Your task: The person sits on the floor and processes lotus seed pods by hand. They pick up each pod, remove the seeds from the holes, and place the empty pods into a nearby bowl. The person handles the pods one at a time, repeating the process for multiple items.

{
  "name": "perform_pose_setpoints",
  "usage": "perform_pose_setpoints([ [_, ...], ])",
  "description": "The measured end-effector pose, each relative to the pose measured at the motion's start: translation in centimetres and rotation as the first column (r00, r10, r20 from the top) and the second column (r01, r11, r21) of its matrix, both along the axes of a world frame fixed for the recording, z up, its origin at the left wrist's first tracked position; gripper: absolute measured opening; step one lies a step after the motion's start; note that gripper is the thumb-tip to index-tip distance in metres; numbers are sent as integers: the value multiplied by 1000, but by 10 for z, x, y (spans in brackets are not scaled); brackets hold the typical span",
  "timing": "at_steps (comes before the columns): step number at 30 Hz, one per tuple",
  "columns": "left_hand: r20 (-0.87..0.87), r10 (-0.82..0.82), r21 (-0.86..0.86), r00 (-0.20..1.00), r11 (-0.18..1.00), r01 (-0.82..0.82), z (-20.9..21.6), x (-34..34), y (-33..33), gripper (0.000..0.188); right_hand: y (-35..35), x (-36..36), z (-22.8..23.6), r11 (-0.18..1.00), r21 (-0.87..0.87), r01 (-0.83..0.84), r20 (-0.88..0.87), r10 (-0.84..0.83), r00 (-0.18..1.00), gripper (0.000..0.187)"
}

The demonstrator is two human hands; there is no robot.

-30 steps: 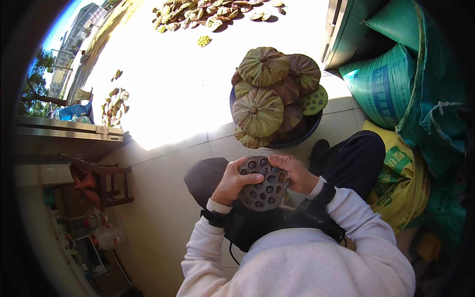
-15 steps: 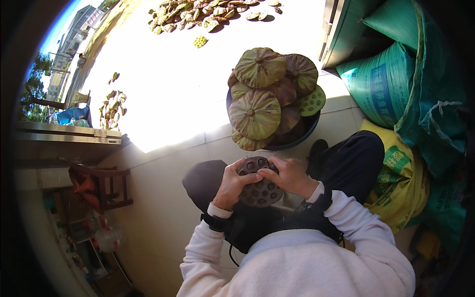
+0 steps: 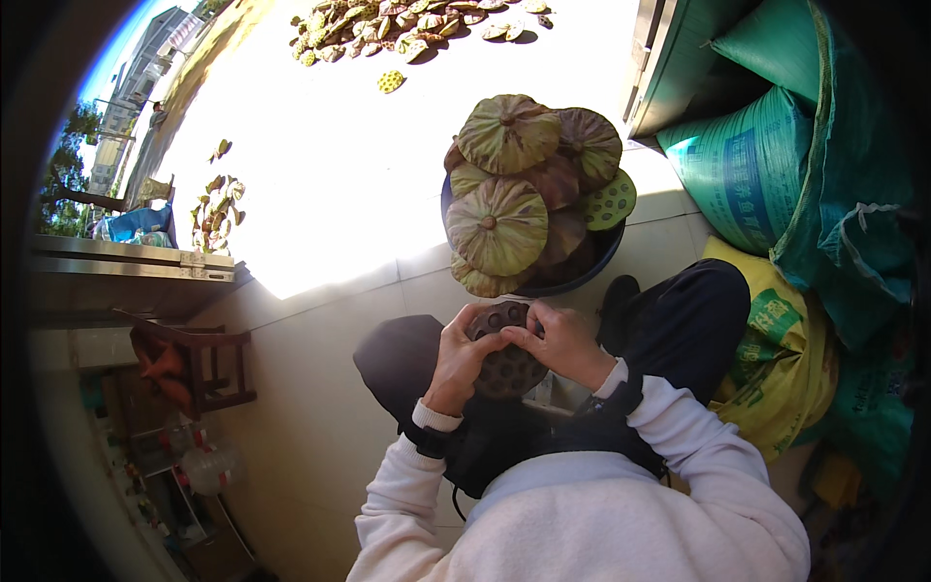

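Note:
Between my knees I hold a dark brown lotus seed pod point(image 3: 508, 372), its flat holed face turned up toward me. My left hand point(image 3: 460, 357) is closed round the pod's left edge, the thumb lying across the face. From the right, my right hand point(image 3: 567, 344) grips the far right rim, with its thumb meeting the left thumb near the middle. Whether a seed is between the fingers I cannot make out. Just beyond, a dark blue basin point(image 3: 582, 276) is heaped with large green-brown lotus pods point(image 3: 499, 223), most with stem side up; one green pod point(image 3: 611, 201) shows its holes.
Bulging green sacks point(image 3: 742, 165) and a yellow sack point(image 3: 776, 349) stand at my right. A small wooden chair point(image 3: 218, 367) and plastic bottles point(image 3: 208, 468) are at the left. Outside, more pods point(image 3: 378, 27) lie heaped on sunlit ground, with a smaller group point(image 3: 218, 213) at the left.
The pod has tilted slightly and shifted a little away from me in my hands. Both hands keep their grip on it, with the fingers slightly shifted. The basin and sacks look unchanged.

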State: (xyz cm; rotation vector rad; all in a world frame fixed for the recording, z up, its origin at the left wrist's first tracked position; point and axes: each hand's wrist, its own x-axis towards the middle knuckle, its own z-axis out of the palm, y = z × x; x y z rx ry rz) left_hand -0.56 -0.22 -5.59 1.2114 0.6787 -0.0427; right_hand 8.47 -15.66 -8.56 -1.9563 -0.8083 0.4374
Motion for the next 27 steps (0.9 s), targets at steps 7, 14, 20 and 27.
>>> perform_pose_setpoints([
  [7, -39, 34, -153, 999, 987, -40, -6, -6, 5, 34, 1, -4, -11, 996, 90, 1, 93, -10, 996, 40],
  [14, -25, 25, -282, 999, 959, -31, -2, -8, 1, 32, -6, -8, -2, 996, 57, -62, 146, 53, 988, 39],
  [20, -19, 48, -378, 999, 925, -51, -6, -8, 4, 30, -5, -2, -4, 979, 206, 3, 5, -4, 1000, 36],
  [27, 100, 87, 55, 991, 994, -93, -14, -2, -14, 26, -5, 5, -4, 955, 213, 207, -840, 71, 538, 43],
])
